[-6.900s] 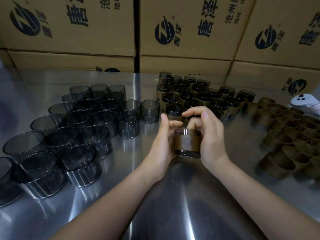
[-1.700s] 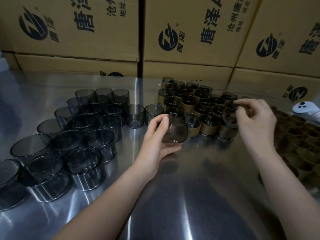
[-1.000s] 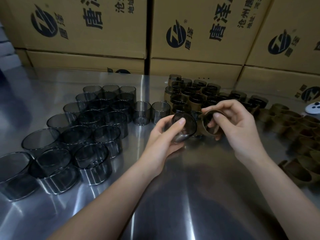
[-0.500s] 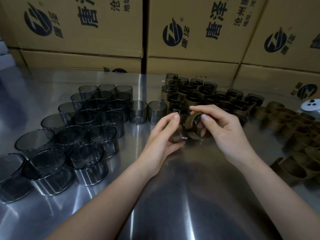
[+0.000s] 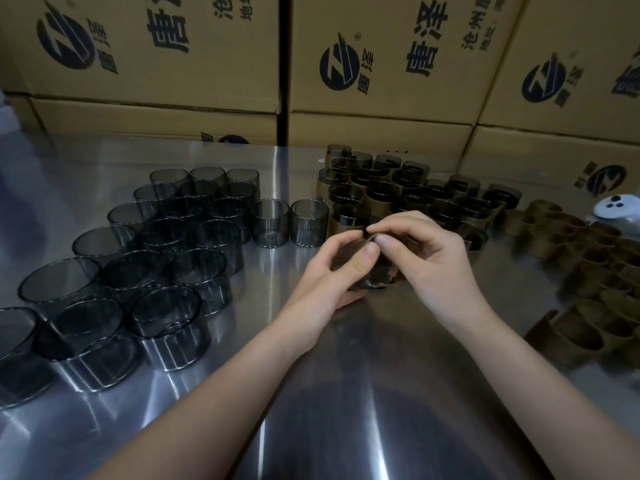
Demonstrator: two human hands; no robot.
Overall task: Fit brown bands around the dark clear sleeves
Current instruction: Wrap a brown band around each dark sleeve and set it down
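- Cardboard boxes (image 5: 381,64) with dark printed logos stood stacked along the table's far edge, same as before.
- Shiny steel table (image 5: 346,393) carried everything; both forearms reached in from the near edge.
- Bare dark sleeves (image 5: 166,258) stood upright in a tight cluster on the left, with two more just beside its right edge. No change from half a second earlier.
- Loose bands (image 5: 588,258) lay heaped on the right side, unchanged.
- Banded sleeves (image 5: 398,192) stood packed at back centre, just behind the hands.
- Left hand (image 5: 329,275) gripped the held sleeve, fingers curled under and round it, thumb pressed on its near wall. Same grip as half a second ago.
- Right hand (image 5: 426,251) pinched the brown band between thumb and forefinger, other fingers curled behind. It had closed in since the earlier frame, and the two thumbs now nearly touched.
- Held sleeve (image 5: 375,273) was tipped on its side between the palms, low over the table in front of the banded group. Could not tell if it touched the steel.
- Brown band (image 5: 370,238) was mostly hidden, with only a thin tan rim showing at the sleeve's upper edge. Earlier it was tilted beside the sleeve with its opening in plain sight.
- White controller (image 5: 618,207) sat at the right edge, behind the loose bands.
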